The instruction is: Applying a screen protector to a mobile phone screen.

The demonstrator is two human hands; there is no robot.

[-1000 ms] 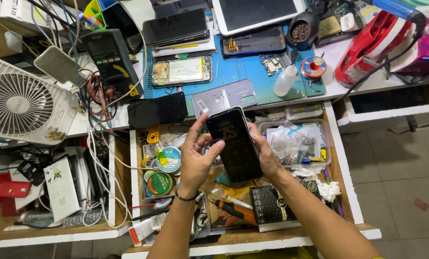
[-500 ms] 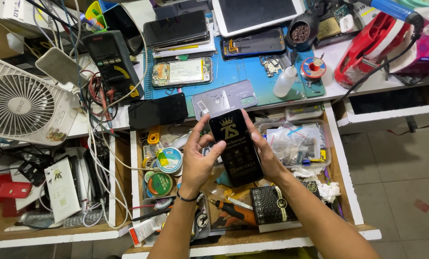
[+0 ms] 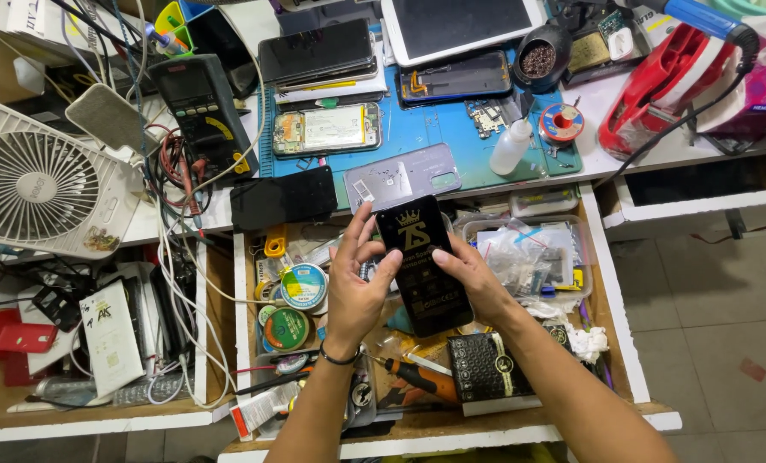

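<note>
Head view: both hands grip a black phone screen panel [image 3: 423, 264] above the open drawer [image 3: 244, 343] of the bench [image 3: 657, 146]. The left hand [image 3: 357, 287] clamps its left edge, thumb on the face; the right hand [image 3: 473, 279] pinches the right edge. Probably tape rolls [image 3: 301, 287] lie just left.

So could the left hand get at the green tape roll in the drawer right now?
Probably yes, once freed. The left hand grips the black phone-shaped panel together with the right hand, but the green tape roll lies uncovered just beside the left wrist.
</note>
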